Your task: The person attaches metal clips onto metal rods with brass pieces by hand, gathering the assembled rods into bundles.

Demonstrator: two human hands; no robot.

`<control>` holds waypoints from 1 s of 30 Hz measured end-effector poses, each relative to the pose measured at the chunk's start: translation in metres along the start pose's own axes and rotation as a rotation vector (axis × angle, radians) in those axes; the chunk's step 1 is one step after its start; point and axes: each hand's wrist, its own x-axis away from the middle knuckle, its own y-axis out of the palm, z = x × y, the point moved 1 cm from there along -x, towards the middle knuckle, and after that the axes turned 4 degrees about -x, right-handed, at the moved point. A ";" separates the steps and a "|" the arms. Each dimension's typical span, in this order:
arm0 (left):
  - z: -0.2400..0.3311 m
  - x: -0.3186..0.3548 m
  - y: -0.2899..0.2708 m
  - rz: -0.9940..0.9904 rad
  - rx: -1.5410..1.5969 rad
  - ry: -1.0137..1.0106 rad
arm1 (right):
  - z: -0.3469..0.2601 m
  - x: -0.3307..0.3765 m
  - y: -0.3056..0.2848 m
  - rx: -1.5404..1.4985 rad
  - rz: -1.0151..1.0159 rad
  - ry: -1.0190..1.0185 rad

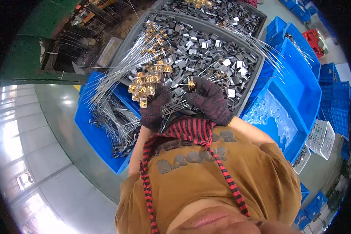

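My left hand (155,110), in a dark maroon knit glove, is closed around a bunch of thin wires, with shiny gold-coloured coil-like heads (145,86) clustered just beyond the fingers. Silvery wire ends (176,107) show between my two hands. My right hand (212,100), in a matching glove, is closed with thumb and fingers around a small gold-coloured piece (191,84); the glove hides part of it. Both hands are over the near edge of a large grey bin (243,107) full of small dark and silvery metal clips (195,45).
More gold-headed wires (138,50) lie across the bin's left side. A blue tray (85,134) at the left holds wires and dark clips. Blue trays (304,87) stand at the right, one with a clear plastic bag (267,111). Farther right are white baskets (321,137) and blue crates (335,101).
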 end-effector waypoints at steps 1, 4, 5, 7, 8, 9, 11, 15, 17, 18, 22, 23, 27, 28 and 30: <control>-0.016 -0.005 -0.009 -0.058 0.181 -0.069 | 0.004 0.000 0.002 -0.176 0.047 0.003; -0.010 0.005 -0.003 -0.146 0.119 -0.040 | -0.005 -0.004 0.003 -0.159 0.057 0.109; -0.003 0.011 0.001 -0.164 -0.122 0.069 | -0.008 -0.005 0.005 -0.238 0.074 0.151; -0.019 0.007 -0.005 -0.118 -0.111 -0.020 | -0.011 -0.006 0.001 -0.138 0.050 0.022; -0.032 0.004 -0.015 -0.103 0.036 -0.020 | -0.014 -0.007 0.001 -0.045 0.017 -0.108; -0.035 0.003 -0.018 -0.090 0.182 -0.023 | -0.015 -0.007 0.000 0.047 -0.015 -0.234; -0.038 0.006 -0.015 -0.070 0.137 -0.010 | -0.014 -0.011 -0.004 -0.310 -0.010 -0.021; 0.002 0.013 0.012 0.078 -0.043 -0.035 | -0.019 -0.004 -0.004 -0.399 -0.019 0.172; -0.004 0.012 0.009 0.104 0.113 -0.053 | -0.007 -0.002 0.003 -0.575 0.034 0.240; -0.008 0.012 0.008 0.130 0.271 -0.068 | -0.010 -0.003 0.004 -0.512 0.015 0.227; -0.009 0.015 0.006 0.089 -0.017 0.108 | -0.017 -0.004 0.011 -0.420 0.080 0.263; -0.014 0.014 0.002 0.008 -0.015 0.183 | -0.017 -0.006 0.011 -0.376 0.089 0.308; -0.001 0.017 0.009 0.027 0.009 0.108 | 0.022 -0.011 0.009 -0.379 0.065 0.065; 0.004 0.018 0.011 0.036 0.016 0.083 | 0.023 -0.012 0.006 -0.004 0.032 -0.204; 0.015 0.024 0.018 0.057 0.029 0.032 | 0.028 -0.019 0.004 0.376 -0.001 -0.467</control>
